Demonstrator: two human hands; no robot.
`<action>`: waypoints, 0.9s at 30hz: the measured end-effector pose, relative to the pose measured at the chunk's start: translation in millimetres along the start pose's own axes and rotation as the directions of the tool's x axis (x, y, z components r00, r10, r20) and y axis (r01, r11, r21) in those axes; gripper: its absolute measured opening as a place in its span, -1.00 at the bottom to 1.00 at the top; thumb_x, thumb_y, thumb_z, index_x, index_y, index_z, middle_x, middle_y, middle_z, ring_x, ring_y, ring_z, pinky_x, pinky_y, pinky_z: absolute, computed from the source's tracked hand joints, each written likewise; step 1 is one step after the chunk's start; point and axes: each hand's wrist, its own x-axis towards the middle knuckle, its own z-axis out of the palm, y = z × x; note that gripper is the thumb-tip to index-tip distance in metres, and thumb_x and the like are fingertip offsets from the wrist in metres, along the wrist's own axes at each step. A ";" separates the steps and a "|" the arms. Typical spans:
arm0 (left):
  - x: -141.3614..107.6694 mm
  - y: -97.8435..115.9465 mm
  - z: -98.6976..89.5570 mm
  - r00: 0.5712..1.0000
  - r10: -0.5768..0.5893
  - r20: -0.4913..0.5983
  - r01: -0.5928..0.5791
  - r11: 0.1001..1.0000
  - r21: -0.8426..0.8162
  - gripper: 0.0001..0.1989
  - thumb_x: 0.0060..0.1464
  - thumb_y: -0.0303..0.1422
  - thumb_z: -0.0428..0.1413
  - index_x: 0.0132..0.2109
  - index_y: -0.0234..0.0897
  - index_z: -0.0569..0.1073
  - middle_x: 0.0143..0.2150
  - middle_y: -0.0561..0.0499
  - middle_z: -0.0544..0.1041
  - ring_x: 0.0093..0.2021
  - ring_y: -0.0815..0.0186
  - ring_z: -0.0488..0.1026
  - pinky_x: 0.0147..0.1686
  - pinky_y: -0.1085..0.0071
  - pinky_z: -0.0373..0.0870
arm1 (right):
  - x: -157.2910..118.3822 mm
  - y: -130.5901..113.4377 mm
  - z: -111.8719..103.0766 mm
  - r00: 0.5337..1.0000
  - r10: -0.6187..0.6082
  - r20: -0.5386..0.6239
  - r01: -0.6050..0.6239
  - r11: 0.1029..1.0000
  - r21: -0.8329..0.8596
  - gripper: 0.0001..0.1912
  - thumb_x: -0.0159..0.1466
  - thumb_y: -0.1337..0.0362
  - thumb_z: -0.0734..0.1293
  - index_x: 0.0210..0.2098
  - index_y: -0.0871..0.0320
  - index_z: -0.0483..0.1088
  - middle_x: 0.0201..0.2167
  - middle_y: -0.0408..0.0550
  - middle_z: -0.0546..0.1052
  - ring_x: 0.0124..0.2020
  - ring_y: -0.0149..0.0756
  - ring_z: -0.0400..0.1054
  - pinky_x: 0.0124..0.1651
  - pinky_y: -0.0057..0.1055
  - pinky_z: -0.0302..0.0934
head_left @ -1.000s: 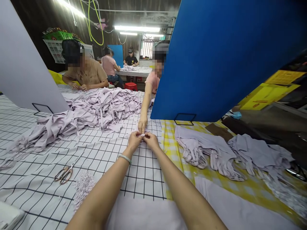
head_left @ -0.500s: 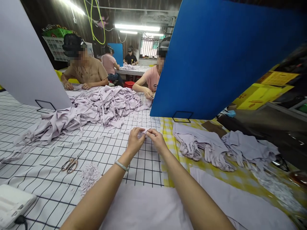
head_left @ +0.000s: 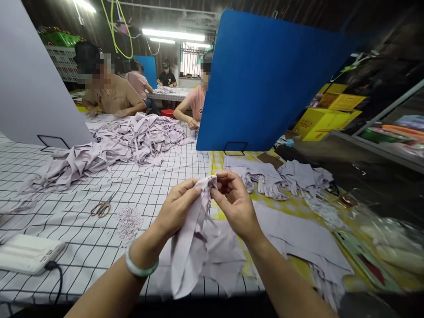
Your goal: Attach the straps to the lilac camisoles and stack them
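"What are the hands doing up close?"

"The left hand (head_left: 179, 205) is clenching the gathered top of the lilac cloth (head_left: 188, 247), and the right hand (head_left: 236, 203) is pinching that top from its side. The cloth is hanging between the forearms, its loose end drooping by the desk's (head_left: 82, 249) near edge."

"And toward the near corners?"

"A white device (head_left: 31, 254) is lying at the left, trailing a black cable; a phone (head_left: 367, 260) is resting at the right, just beyond flat lilac pieces (head_left: 301, 232)."

"Farther in?"

"Small scraps (head_left: 129, 223) are sitting between the left hand and the scissors (head_left: 103, 207). White grid is showing around them, and it is running back as a strip between the big fabric pile (head_left: 142, 137) and the blue panel (head_left: 258, 84)."

"What is bordering the far side?"

"A white panel (head_left: 36, 79) is standing at left. A person in tan (head_left: 114, 95) and a person in pink (head_left: 195, 102) are working along the far edge."
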 end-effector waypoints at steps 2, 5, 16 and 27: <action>-18.5 -2.2 4.3 0.987 -0.124 0.101 0.135 0.985 -0.109 -0.76 0.15 -0.21 0.17 -0.21 -0.32 0.54 -0.35 0.00 0.53 -0.39 0.37 0.44 -0.36 0.47 0.38 | -19.9 0.0 -7.6 0.999 0.015 -0.043 -0.019 0.994 -0.103 -0.54 0.21 0.12 0.45 0.06 -0.05 0.31 -0.19 -0.14 0.40 -0.15 -0.30 0.34 -0.01 -0.29 0.27; -31.0 -8.5 8.2 0.954 -0.191 0.233 0.226 0.965 -0.135 -0.71 0.07 -0.22 0.25 -0.12 -0.31 0.53 -0.30 -0.03 0.56 -0.37 0.33 0.49 -0.32 0.41 0.44 | -33.8 9.4 -18.7 0.985 0.165 0.054 -0.159 0.982 -0.100 -0.39 0.16 0.04 0.48 0.14 -0.07 0.29 -0.01 -0.07 0.42 0.03 -0.21 0.33 0.08 -0.23 0.26; 89.3 -59.3 24.5 0.916 0.391 0.091 -0.394 0.836 0.382 -0.76 0.07 -0.63 0.00 -0.19 -0.32 0.49 -0.31 0.04 0.52 -0.25 0.35 0.48 -0.15 0.36 0.46 | -86.0 57.2 -64.8 0.985 0.173 -0.013 -0.160 0.877 -0.452 -0.77 0.25 0.16 0.34 -0.14 0.12 0.44 -0.23 -0.01 0.51 -0.23 -0.24 0.40 -0.10 -0.26 0.31; -37.7 -168.4 44.3 0.857 0.211 0.470 -0.495 0.592 0.636 -0.66 0.11 -0.61 0.00 0.00 -0.32 0.48 0.00 -0.21 0.52 0.05 0.12 0.46 0.09 0.06 0.43 | -271.9 104.4 -54.4 0.715 0.659 -0.235 -0.688 0.722 -0.070 -0.44 0.11 -0.13 0.41 -0.05 0.12 0.46 -0.03 0.08 0.54 0.02 -0.06 0.40 0.01 -0.18 0.33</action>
